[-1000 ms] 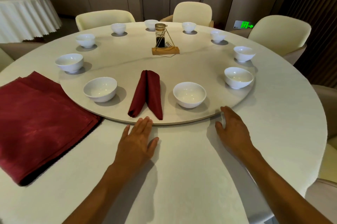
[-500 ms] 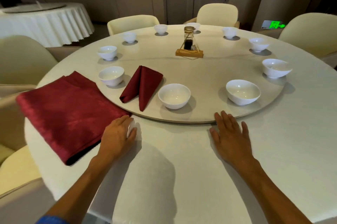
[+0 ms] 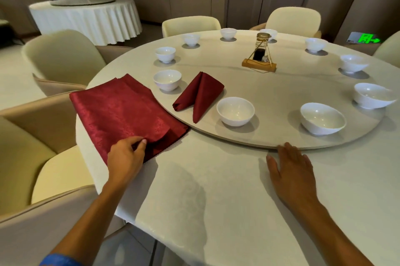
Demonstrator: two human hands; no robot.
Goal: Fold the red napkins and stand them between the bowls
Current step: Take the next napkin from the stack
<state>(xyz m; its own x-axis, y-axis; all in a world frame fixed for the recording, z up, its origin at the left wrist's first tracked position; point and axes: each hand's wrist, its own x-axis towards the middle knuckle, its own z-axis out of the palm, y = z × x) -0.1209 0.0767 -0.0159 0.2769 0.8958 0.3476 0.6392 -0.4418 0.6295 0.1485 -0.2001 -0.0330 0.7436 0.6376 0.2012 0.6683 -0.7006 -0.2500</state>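
A stack of flat red napkins (image 3: pixel 121 110) lies on the table at the left, beside the round turntable (image 3: pixel 281 97). My left hand (image 3: pixel 126 156) pinches the near corner of the top napkin, and that corner is lifted a little. One folded red napkin (image 3: pixel 199 95) stands on the turntable between two white bowls (image 3: pixel 167 79) (image 3: pixel 235 111). My right hand (image 3: pixel 292 170) lies flat on the tablecloth with its fingertips at the turntable's near edge. Several more white bowls (image 3: pixel 322 118) ring the turntable.
A bottle in a gold wire stand on a wooden base (image 3: pixel 259 58) sits at the turntable's middle. Cream chairs (image 3: pixel 62 56) surround the table, one close at the left. Another clothed table (image 3: pixel 86 17) stands at the back left.
The turntable has turned, carrying the folded napkin and bowls to the left. My left hand moved left from the table onto the napkin stack and pinched its corner. My view swung left.
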